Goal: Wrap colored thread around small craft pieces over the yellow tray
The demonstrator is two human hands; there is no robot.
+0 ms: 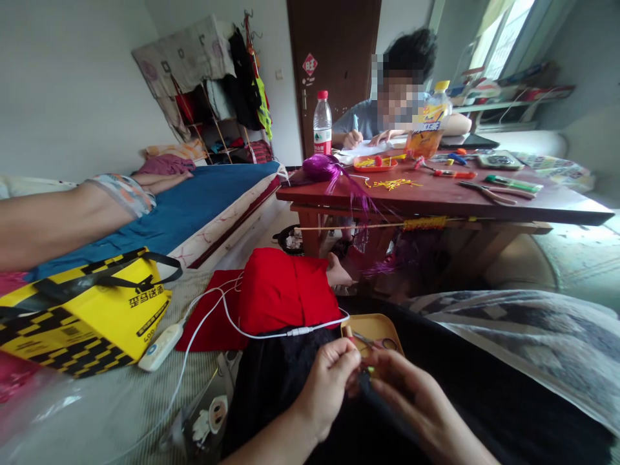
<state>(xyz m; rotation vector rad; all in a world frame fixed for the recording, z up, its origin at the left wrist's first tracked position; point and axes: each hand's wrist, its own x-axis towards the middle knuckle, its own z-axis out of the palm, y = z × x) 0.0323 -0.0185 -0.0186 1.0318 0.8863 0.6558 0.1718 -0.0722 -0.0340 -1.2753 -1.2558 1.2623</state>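
Note:
My left hand (325,378) is closed in a pinch above the black cloth (271,400). Close on its right, my right hand (411,391) has its fingers bent together, meeting the left fingertips. A tiny yellow-green bit shows between the hands; what each pinches is too small and blurred to name. Just behind the fingertips lies a yellow tray (390,323), with scissors (385,343) in it. A bare foot (340,271) sticks out past the bright red cloth (285,290), and a white cable (271,335) runs across that cloth.
A yellow-black bag (111,310) and a white power strip (162,347) lie left. Across the table (334,194), a person (358,123) writes. On it are a water bottle (322,123), purple strands (322,169), pliers (494,192) and a stick (349,227) along its edge. Someone's leg rests on the bed (203,187).

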